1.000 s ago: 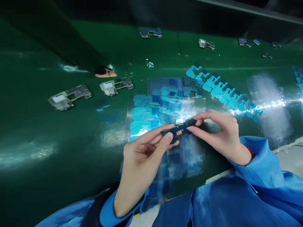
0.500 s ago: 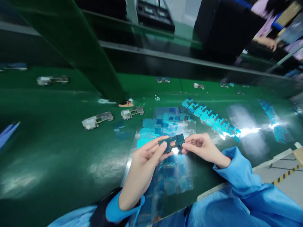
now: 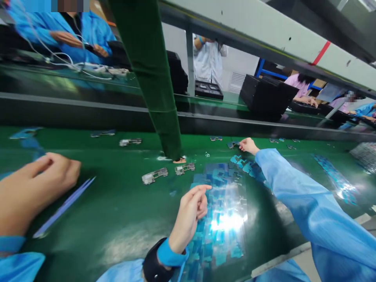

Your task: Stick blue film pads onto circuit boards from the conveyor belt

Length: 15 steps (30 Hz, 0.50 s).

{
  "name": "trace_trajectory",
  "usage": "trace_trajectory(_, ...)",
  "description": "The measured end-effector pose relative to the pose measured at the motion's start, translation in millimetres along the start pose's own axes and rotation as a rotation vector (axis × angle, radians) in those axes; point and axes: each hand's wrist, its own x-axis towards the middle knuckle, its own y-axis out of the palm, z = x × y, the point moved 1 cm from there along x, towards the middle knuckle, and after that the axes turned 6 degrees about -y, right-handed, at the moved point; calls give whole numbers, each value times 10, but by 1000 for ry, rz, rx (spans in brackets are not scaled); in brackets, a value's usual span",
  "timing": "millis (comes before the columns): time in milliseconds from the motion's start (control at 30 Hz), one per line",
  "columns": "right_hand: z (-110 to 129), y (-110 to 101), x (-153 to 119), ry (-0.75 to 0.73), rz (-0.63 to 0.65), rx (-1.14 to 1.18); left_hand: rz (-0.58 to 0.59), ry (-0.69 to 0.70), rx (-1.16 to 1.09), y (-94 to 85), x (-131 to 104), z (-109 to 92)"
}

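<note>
My right hand (image 3: 249, 145) reaches to the far strip of the green bench, its fingertips pinching the near end of a small dark circuit board (image 3: 233, 145). Closer in, my left hand (image 3: 194, 205) hovers over the clear plastic sheet (image 3: 242, 239) bearing blue film pieces (image 3: 219, 176). Its index finger stretches forward and the other fingers curl loosely; nothing shows in it. A row of blue cut-out films (image 3: 248, 167) lies below my right forearm, partly hidden by the sleeve.
Two silvery circuit boards (image 3: 154, 176) lie left of the sheet, near a green post (image 3: 164, 117). Another person's hand (image 3: 55, 174) is at the left, beside purple tweezers (image 3: 66, 207). More boards (image 3: 131, 141) lie along the far strip. Black trays (image 3: 267, 94) stand beyond the rail.
The board has left my left hand and is now at my right fingertips on the far strip. My view has tilted up and left, and another person's hand has come into view.
</note>
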Motion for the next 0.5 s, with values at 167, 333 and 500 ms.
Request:
trace_trajectory(167, -161, -303, 78, -42, -59, -314, 12, -43, -3, -27, 34, 23)
trace_trajectory(333, -224, -486, -103, -129, -57, -371, 22, -73, -7, -24, 32, 26)
trace_trajectory(500, -46, -494, -287, -338, -106, -281, 36, -57, 0, -28, 32, 30)
